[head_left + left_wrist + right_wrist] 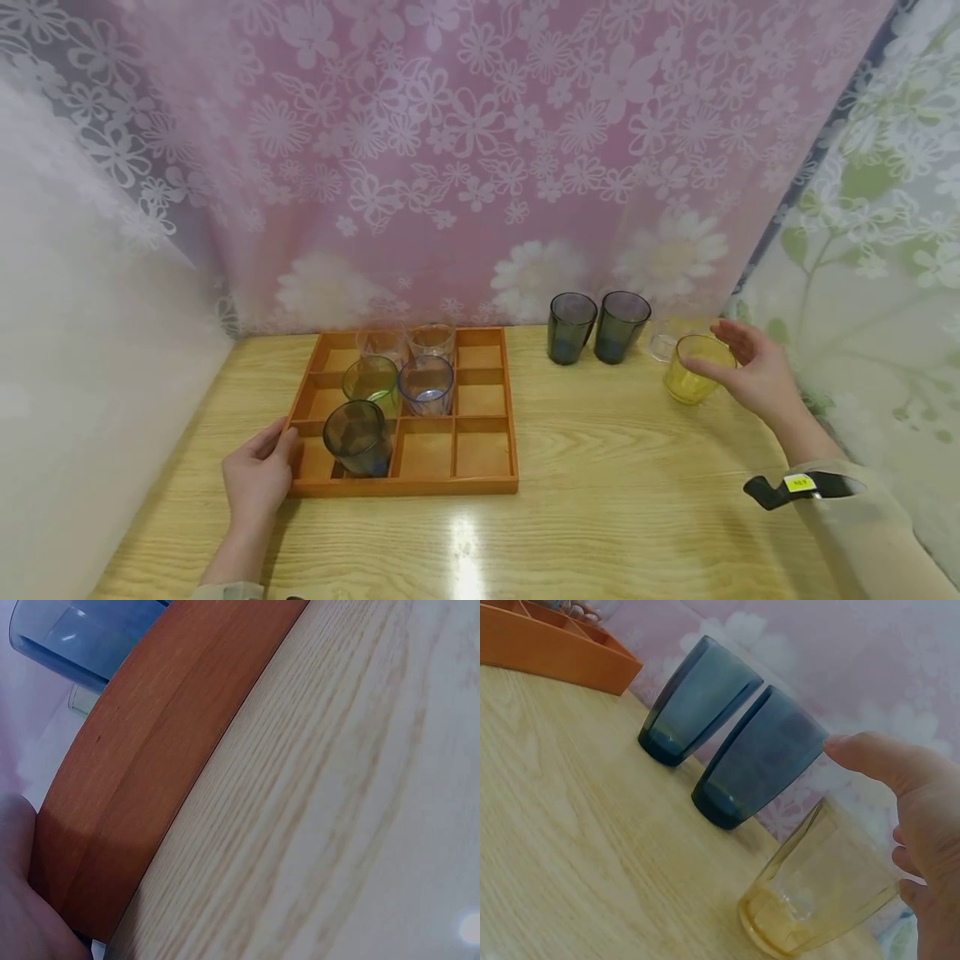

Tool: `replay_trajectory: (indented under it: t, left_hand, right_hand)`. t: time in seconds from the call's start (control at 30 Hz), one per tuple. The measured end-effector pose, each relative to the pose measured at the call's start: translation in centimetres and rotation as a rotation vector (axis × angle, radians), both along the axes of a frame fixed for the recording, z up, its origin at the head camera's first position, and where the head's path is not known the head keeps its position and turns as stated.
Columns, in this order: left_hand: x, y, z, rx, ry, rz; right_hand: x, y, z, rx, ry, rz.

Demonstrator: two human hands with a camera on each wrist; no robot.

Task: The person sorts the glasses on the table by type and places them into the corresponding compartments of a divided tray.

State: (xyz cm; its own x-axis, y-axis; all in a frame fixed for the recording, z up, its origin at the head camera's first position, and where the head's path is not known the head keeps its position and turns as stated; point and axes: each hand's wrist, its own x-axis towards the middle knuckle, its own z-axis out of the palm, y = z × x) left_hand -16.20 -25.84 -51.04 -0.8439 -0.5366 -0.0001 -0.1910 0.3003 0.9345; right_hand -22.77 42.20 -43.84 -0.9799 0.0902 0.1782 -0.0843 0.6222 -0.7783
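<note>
My left hand (258, 471) holds the left edge of a wooden divided tray (420, 486) near its front corner, thumb by the rim. In the left wrist view, that hand shows only at the lower left beside the tray's outer wall (142, 757). On the right, my right hand (757, 375) is at a yellow glass (690, 385) standing on the table. Its thumb stretches across near the rim, and its other fingers lie by the far side. The right wrist view shows the thumb extended above the yellow glass (810, 900), with fingertips at its side.
Two dark grey glasses (572, 329) stand at the back, left of the yellow one; a clear glass (662, 342) is partly hidden behind it. In the tray are a dark glass (356, 442), a green glass (369, 387), a bluish glass (426, 387) and two clear glasses (431, 340).
</note>
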Motion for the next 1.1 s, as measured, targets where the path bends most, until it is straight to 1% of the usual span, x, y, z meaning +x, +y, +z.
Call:
replay_trajectory:
  t: [0.1,0.2,0.4,0.63,0.8,0.93,1.1]
  left_hand:
    - [0.1,0.0,-0.1,-0.002,0.000,-0.001]
    - [0.1,-0.1,-0.2,-0.001,0.005,-0.004]
    - [0.3,0.0,-0.3,-0.013,0.010,-0.004]
    - [0.0,0.0,0.0,-0.005,0.023,-0.004]
    - [0.0,0.0,0.1,0.004,0.030,-0.005]
    - [0.0,-0.1,0.1,0.004,0.039,-0.006]
    - [0.1,-0.1,0.1,0.004,0.048,-0.024]
  right_hand:
    - [0.0,0.1,-0.8,-0.002,0.020,-0.007]
    - [-0.3,0.0,-1.1,-0.010,0.022,-0.013]
    - [-0.3,0.0,-2.1,-0.026,-0.022,-0.012]
    - [-0.5,0.3,-3.6,0.000,-0.051,-0.014]
    - [-0.6,0.2,-3.9,-0.007,-0.042,-0.030]
    - [-0.6,-0.1,-3.9,-0.031,-0.054,-0.014]
    - [-0.3,-0.2,-4.2,-0.034,-0.063,-0.004]
